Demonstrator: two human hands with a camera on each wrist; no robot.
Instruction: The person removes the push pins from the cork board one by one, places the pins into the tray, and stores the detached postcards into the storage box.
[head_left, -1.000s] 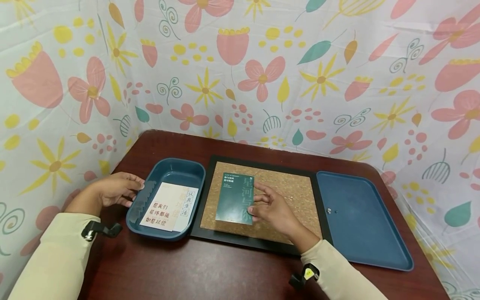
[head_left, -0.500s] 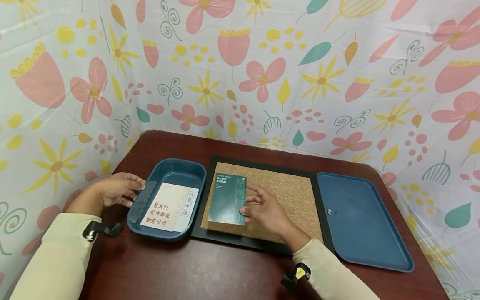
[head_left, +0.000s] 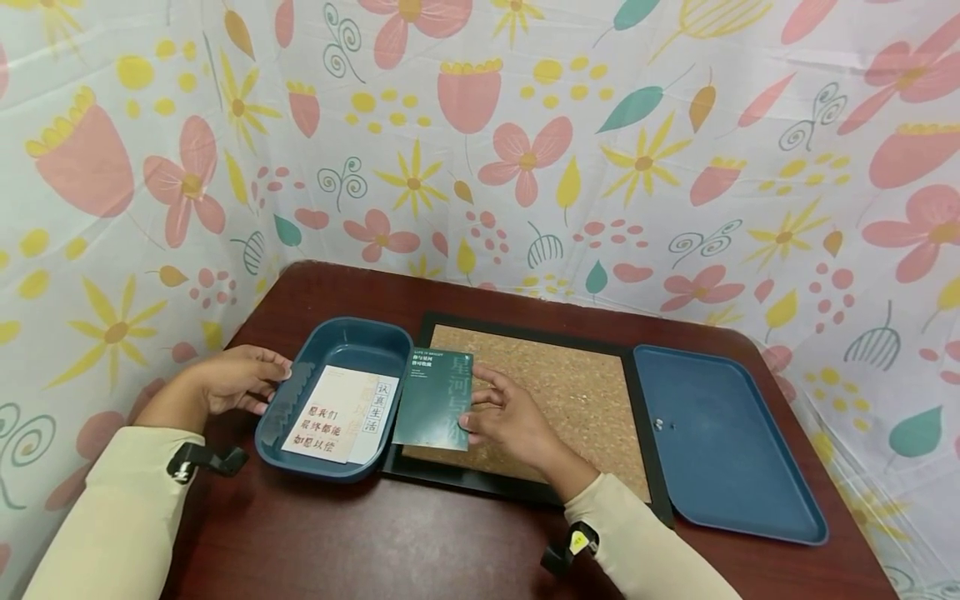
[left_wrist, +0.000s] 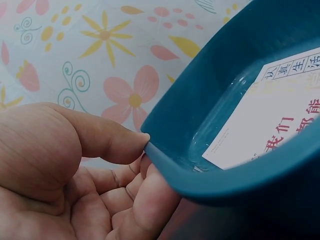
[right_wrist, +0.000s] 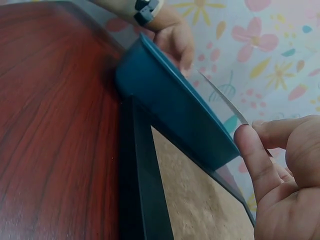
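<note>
My right hand (head_left: 513,421) pinches a dark green card (head_left: 433,400) by its right edge, thumb on the near face. The card hangs above the seam between the cork board (head_left: 558,392) and the blue bin (head_left: 360,327), its left edge just over the bin's right rim. In the right wrist view the card (right_wrist: 225,97) appears edge-on between thumb and finger. My left hand (head_left: 238,381) pinches the bin's left rim; the left wrist view shows the thumb (left_wrist: 120,142) on top of the rim and fingers beneath. White cards (head_left: 322,417) with Chinese writing lie overlapped inside the bin.
A flat blue tray (head_left: 738,450) stands to the right of the black-framed cork board, with small shiny bits (head_left: 660,424) near its left edge. All rests on a dark red wooden table (head_left: 442,533). A flowered cloth (head_left: 525,150) hangs behind and to the left.
My right hand has carried the green card leftward, from over the cork board to the bin's right rim. The left hand keeps its grip on the bin.
</note>
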